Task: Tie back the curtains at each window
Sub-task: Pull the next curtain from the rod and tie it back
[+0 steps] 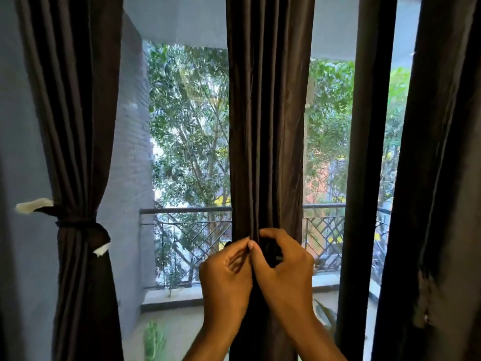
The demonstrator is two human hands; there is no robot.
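A dark brown middle curtain [268, 126] hangs gathered in front of the window. My left hand [226, 277] and my right hand [283, 269] meet in front of it at waist height. Both pinch a dark tie-back band [273, 252] wrapped round the gathered folds. Most of the band is hidden behind my fingers. To the left, a second dark curtain [75, 126] is bound at its waist by a dark tie-back [78, 225] with white ends.
A dark window frame post [364, 152] stands right of the middle curtain. Another dark curtain [440, 178] hangs loose at the far right. Beyond the glass are a balcony railing [184, 211], trees and a grey brick wall [132, 152].
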